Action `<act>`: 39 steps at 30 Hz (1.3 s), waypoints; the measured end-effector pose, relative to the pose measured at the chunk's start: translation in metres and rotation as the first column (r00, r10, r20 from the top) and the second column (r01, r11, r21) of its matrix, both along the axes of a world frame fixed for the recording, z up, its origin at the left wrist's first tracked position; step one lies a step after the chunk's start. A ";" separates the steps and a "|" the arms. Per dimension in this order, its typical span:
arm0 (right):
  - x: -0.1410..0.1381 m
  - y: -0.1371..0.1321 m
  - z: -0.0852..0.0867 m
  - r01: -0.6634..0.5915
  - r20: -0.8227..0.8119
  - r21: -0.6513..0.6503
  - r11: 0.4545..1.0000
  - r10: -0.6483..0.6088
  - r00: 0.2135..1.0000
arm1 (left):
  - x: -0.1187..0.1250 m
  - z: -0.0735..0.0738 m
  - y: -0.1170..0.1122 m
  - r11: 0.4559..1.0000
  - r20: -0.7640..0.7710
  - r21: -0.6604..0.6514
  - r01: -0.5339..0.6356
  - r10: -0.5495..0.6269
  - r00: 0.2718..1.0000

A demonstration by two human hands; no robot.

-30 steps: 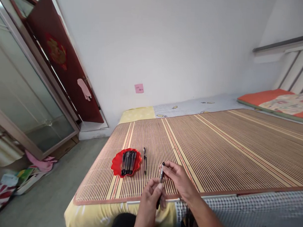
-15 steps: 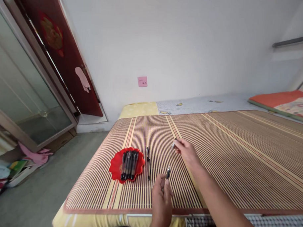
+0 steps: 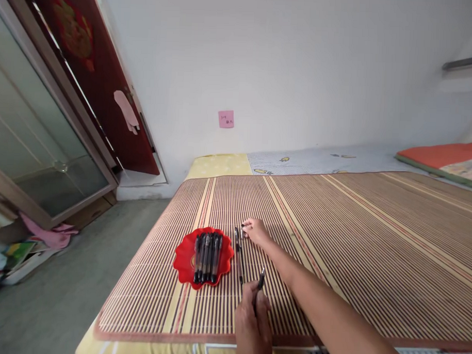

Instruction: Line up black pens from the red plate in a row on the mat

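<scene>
My left hand is closed around an uncapped pen, its bare tip pointing up and away from me. Farther out, my right hand pinches a pen cap low over the mat; whether the cap touches the mat I cannot tell. Just left of those fingers, a capped black pen lies lengthwise on the mat. Beside it stands a red scalloped plate, where several black pens lie side by side.
A striped bamboo mat covers the bed. Folded orange bedding lies at the far right. Behind the bed, a pink note sticks to the white wall. A glass-panelled door and a dark red door stand at the left.
My right hand has moved left with the cap, from beyond my left hand to beside the loose pen. My left hand still holds the uncapped pen. The view has shifted slightly.
</scene>
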State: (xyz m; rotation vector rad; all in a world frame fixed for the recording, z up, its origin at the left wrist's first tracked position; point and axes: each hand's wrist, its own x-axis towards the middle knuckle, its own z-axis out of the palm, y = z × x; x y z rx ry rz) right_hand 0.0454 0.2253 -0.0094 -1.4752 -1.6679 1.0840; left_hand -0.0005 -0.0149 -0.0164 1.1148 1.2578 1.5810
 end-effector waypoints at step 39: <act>0.005 -0.018 0.017 -0.213 0.318 0.102 0.972 0.171 0.933 | 0.003 0.000 0.000 0.993 -0.184 0.080 -0.084 0.097 0.978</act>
